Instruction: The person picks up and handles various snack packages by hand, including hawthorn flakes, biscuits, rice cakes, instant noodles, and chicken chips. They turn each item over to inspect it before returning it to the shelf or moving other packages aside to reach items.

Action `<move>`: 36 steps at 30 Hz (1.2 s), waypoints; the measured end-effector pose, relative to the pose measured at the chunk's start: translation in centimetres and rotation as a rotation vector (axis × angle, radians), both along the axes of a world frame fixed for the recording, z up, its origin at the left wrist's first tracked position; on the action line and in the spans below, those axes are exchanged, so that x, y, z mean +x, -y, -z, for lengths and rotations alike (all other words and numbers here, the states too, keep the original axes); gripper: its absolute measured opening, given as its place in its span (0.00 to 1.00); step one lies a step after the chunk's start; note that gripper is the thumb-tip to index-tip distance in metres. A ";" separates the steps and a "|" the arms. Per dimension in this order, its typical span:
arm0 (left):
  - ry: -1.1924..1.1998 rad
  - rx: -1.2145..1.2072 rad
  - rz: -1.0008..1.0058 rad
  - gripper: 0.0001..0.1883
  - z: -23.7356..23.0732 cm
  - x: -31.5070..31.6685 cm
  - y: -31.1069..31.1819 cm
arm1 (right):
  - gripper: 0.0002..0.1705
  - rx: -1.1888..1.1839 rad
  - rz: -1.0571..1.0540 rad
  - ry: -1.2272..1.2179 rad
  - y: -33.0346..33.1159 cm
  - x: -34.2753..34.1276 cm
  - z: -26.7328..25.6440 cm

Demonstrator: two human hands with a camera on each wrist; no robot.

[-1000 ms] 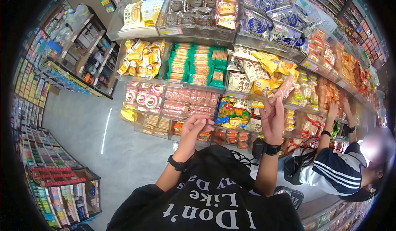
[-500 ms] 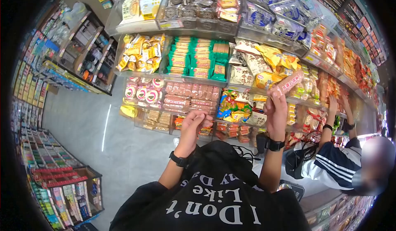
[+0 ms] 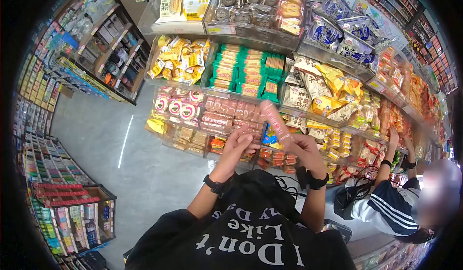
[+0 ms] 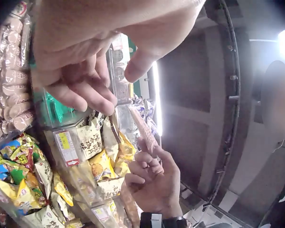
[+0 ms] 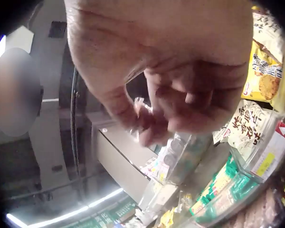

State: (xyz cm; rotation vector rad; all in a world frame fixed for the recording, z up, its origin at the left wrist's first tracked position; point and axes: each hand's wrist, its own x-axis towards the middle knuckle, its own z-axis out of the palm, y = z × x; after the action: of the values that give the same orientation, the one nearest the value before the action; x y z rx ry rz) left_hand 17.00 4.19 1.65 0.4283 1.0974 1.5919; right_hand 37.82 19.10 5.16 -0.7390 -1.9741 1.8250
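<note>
My right hand pinches one end of a long pink snack packet, which tilts up and to the left in front of the shelves. In the right wrist view, thumb and fingertips meet on a bit of clear wrapper. My left hand hovers left of the packet, its fingers loosely bent and holding nothing. The left wrist view has this hand's fingers in the foreground, with the packet upright in the right hand beyond. Similar pink packets fill a clear bin just behind the left hand.
Tiered clear bins hold green-wrapped biscuits, yellow bags and blue-and-silver bags. At the right, another person in a striped sleeve reaches into the bins. Grey floor and a low display rack lie to the left.
My right hand has turned and brought the packet leftward, so its free end now points up-left instead of up-right. The left hand keeps its loose pose. The head view has shifted slightly.
</note>
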 end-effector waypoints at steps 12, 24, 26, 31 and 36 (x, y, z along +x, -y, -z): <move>-0.194 -0.106 0.224 0.07 9.9 -8.3 2.3 | 0.13 -0.263 -0.019 0.246 1.6 -4.1 8.1; -0.173 -0.305 0.224 0.17 12.9 -15.3 5.6 | 0.11 0.053 0.411 0.254 1.1 -8.2 20.4; -0.137 -0.297 0.172 0.15 14.0 -17.0 7.1 | 0.12 0.021 0.457 0.219 1.3 -8.7 21.2; -0.136 -0.447 0.117 0.13 13.1 -21.1 7.9 | 0.12 0.071 0.522 0.223 1.8 -10.3 20.3; -0.133 -0.417 0.087 0.14 11.9 -22.9 6.2 | 0.11 -0.118 0.545 0.174 1.8 -11.2 17.9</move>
State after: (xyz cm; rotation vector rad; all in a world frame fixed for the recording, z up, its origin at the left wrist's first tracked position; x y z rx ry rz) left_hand -5.88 -1.97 -10.20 0.2985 1.4526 1.2293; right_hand 26.60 17.34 -12.79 -1.3570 -1.5525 1.5873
